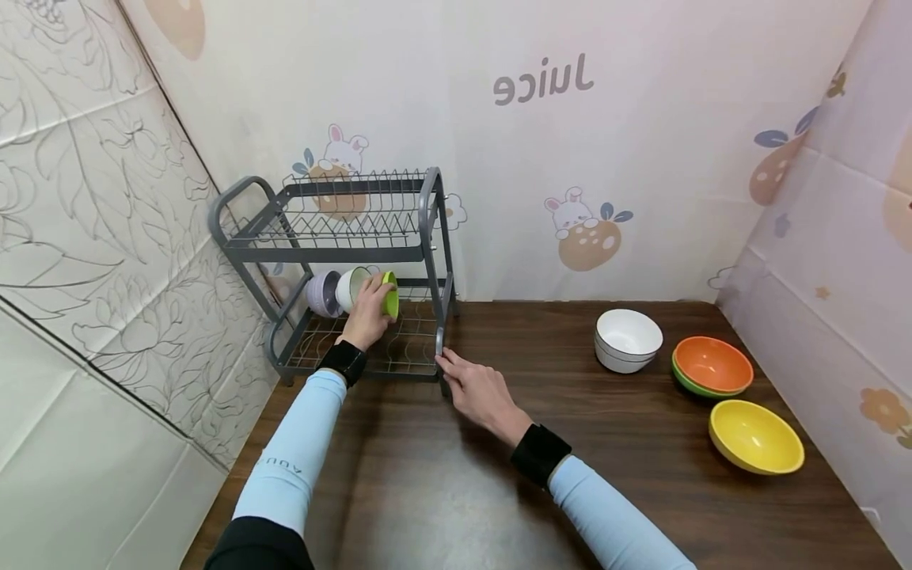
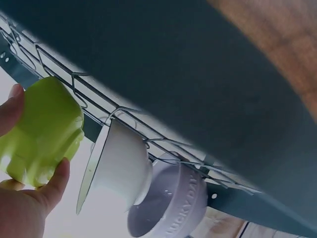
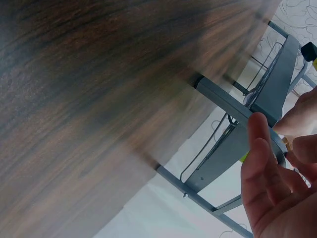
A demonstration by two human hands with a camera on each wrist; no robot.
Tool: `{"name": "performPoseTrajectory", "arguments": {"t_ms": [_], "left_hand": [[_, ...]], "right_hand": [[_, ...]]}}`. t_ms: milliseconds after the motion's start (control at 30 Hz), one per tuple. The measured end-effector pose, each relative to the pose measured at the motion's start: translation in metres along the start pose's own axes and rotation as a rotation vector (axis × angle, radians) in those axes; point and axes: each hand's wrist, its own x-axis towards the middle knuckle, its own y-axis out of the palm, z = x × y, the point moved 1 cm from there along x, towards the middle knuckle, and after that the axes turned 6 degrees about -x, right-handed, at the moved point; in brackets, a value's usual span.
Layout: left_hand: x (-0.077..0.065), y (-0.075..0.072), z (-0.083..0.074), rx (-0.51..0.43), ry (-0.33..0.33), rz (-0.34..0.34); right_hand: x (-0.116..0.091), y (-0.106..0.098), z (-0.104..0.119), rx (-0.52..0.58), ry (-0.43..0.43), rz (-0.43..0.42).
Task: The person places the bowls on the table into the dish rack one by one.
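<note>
On the lower shelf of a grey two-tier dish rack (image 1: 328, 255), my left hand (image 1: 365, 318) grips a small green bowl (image 1: 391, 298), thumb and fingers spread around it. In the left wrist view the green bowl (image 2: 47, 129) is tilted beside the shelf wires. Next to it a white bowl (image 2: 121, 163) stands on edge, then a purple bowl (image 2: 183, 208) with raised lettering. My right hand (image 1: 486, 396) holds the rack's front right upright near its bottom; the right wrist view shows fingers (image 3: 260, 168) against that grey bar.
At the table's right stand stacked white bowls (image 1: 628, 336), an orange bowl (image 1: 712, 364) nested in a green bowl (image 1: 687, 383), and a yellow bowl (image 1: 757, 437). The upper wire shelf (image 1: 356, 218) hangs over my left hand. Patterned sheets cover the walls behind and beside the wooden table (image 1: 442, 491).
</note>
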Motion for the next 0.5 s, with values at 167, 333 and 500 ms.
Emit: {"name": "performPoseTrajectory", "arguments": {"t_ms": [167,333,500], "left_hand": [[0.0056,0.0028,-0.0001,-0.013,-0.003,0.018],[0.0078,0.0037,0.0003,-0.044,0.018,-0.005],[0.0089,0.0055,0.0036,-0.051,0.051,0.015]], "right_hand": [[-0.0024,0.0001,-0.0005,0.013,-0.004,0.023],[-0.0040,0.0003,-0.0007,-0.017,-0.029,-0.008],[-0.0052,0.0011,0.0005,-0.008,-0.030,0.002]]}}
